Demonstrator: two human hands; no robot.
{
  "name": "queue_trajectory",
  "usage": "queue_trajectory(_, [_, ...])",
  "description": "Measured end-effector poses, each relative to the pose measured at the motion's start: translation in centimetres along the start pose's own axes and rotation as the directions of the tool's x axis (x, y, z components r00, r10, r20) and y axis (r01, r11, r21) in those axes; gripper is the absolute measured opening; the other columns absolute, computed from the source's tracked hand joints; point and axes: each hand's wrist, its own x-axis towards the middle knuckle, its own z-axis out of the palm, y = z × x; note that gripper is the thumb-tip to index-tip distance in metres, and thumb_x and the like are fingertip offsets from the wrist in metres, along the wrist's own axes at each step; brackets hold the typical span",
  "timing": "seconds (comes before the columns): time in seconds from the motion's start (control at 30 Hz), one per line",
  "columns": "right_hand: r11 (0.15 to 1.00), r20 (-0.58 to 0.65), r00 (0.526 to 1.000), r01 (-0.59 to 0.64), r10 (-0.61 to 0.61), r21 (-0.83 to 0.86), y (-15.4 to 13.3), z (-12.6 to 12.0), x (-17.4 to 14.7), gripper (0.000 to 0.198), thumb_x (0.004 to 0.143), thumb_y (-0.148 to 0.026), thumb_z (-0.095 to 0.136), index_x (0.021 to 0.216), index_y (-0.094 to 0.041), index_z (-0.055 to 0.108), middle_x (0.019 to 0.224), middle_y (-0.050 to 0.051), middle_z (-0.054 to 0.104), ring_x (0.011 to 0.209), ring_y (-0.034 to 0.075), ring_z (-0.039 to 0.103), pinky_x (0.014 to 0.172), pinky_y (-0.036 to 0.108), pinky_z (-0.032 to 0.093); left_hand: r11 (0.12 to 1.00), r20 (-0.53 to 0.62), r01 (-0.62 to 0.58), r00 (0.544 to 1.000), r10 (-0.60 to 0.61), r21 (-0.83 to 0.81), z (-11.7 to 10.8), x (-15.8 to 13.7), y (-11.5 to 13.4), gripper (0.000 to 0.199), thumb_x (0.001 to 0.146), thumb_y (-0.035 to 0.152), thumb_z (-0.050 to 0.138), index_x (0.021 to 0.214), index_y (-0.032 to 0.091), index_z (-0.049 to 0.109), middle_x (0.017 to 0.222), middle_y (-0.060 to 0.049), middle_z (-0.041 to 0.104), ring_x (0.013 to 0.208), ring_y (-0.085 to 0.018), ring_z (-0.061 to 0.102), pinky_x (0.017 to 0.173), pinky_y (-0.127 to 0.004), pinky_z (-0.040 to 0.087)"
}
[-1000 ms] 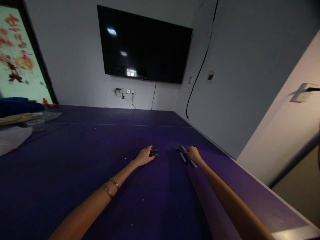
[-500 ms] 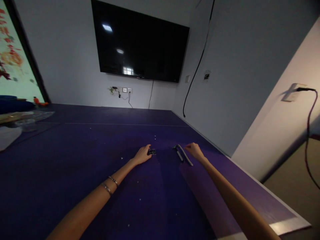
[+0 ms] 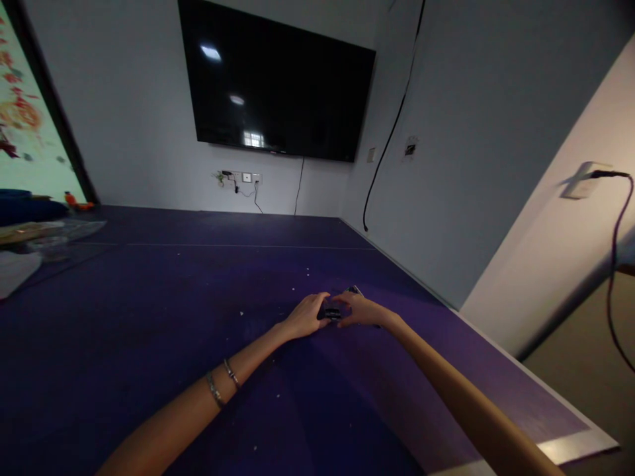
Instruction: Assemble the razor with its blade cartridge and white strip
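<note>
My left hand (image 3: 306, 316) grips a small dark rectangular piece (image 3: 333, 313) by its left side, between thumb and fingers, low over the purple tabletop (image 3: 198, 317). What kind of thing it is, I cannot make out. Curved around the right side of the same piece is my right hand (image 3: 361, 309), thumb and fingers apart; whether they touch it is unclear. Behind the right hand, the tip of a slim grey-and-dark tool (image 3: 354, 289) shows, the rest mostly covered.
White specks dot the tabletop. Clear plastic packaging (image 3: 74, 230) and a white item (image 3: 17, 271) lie at the far left, near an orange object (image 3: 77, 201). A black cable (image 3: 391, 135) hangs down the right wall. A television (image 3: 282, 79) is mounted ahead.
My left hand has moved right with the dark piece. My right hand has moved left from beside the slim tools to the piece, now covering most of those tools.
</note>
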Motion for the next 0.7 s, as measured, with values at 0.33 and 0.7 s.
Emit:
queue_trajectory(0.33, [0.993,-0.079,0.990,-0.116,0.115,-0.008,3.2,-1.4,-1.1,0.054,0.059,-0.031,0.072,0.110,-0.020,0.060,0.104,0.006,0.058,0.088,0.019,0.055,0.077,0.028,0.043,0.996,-0.011,0.079,0.997,-0.078,0.048,0.0,-0.5,-1.4,0.052,0.080,0.036,0.052,0.125,0.016,0.039,0.132,-0.013,0.044,0.127,-0.026,0.034,0.104,-0.040,0.029])
queue_trajectory(0.7, [0.853,-0.149,0.848,-0.520,0.509,-0.045,12.8,-4.5,-4.8,0.050,0.054,-0.023,0.069,0.104,-0.018,0.064,0.071,0.002,0.066,0.052,0.013,0.056,0.048,0.021,0.042,0.942,-0.147,0.317,0.942,-0.300,0.106,-0.9,-3.0,-9.4,0.039,0.083,0.030,0.043,0.119,0.013,0.044,0.122,-0.014,0.053,0.116,-0.023,0.048,0.100,-0.038,0.035])
